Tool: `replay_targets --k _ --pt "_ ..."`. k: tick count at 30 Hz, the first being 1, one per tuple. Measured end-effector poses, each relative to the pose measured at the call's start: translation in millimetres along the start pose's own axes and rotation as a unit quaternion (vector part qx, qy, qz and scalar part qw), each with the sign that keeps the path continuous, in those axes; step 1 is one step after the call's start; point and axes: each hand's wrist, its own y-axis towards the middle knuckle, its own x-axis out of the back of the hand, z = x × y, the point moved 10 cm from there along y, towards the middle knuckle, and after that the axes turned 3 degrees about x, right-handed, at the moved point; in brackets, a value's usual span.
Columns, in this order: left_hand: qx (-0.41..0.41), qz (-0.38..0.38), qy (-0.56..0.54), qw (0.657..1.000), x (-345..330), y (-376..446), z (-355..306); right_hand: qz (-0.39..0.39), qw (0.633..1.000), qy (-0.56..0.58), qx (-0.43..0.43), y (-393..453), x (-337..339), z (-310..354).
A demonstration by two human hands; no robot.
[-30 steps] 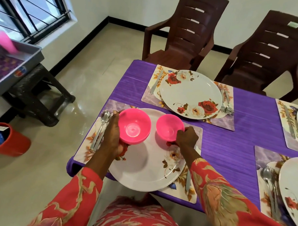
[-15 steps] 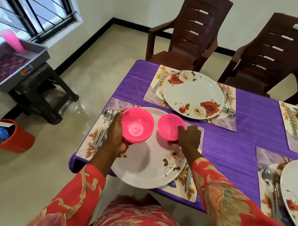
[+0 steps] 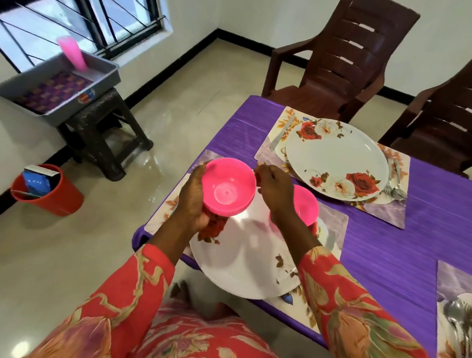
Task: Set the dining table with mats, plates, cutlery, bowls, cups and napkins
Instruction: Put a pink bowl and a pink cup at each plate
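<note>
Change: the pink bowl point(image 3: 229, 188) held in the left hand point(image 3: 193, 201) is seen raised higher above the near plate point(image 3: 242, 260) than half a second ago, and the right hand point(image 3: 273, 188) is seen withdrawn from the second pink bowl point(image 3: 305, 206), which it was touching then.
Left hand: the fingers are curled round the underside and left wall of the held bowl; the bowl is kept mouth-up, clear of the plate.
Right hand: it is shown lifted beside the rim of the held bowl, fingers loosely bent and slightly apart, with nothing gripped; whether the rim is touched cannot be told.
Second bowl: it is left resting on the far right part of the near plate, partly hidden by the right wrist.
Meaning for the task: one bowl is judged placed at this setting; the held bowl is judged destined for another setting, probably the far plate point(image 3: 335, 159), which carries no bowl yet.
Surface: a table point(image 3: 388, 253) under a purple cloth is laid with floral mats point(image 3: 335, 223), flowered plates and cutlery; a knife point(image 3: 281, 133) lies left of the far plate.
Room: two brown plastic chairs point(image 3: 340, 56) are drawn up on the far side; a grey tray point(image 3: 57, 87) with a pink cup point(image 3: 71, 52) is set on a dark stool point(image 3: 101, 135) under the window, and a red bin point(image 3: 47, 189) stands on the tiled floor.
</note>
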Motion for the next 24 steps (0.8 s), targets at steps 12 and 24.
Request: replay_targets --k 12,24 --pt "0.018 0.036 0.014 0.999 36 59 -84 -0.02 1.0 0.019 0.013 29 -111 25" --pt "0.083 0.07 0.135 0.985 125 122 -221 -0.123 0.99 -0.042 -0.046 66 -258 61"
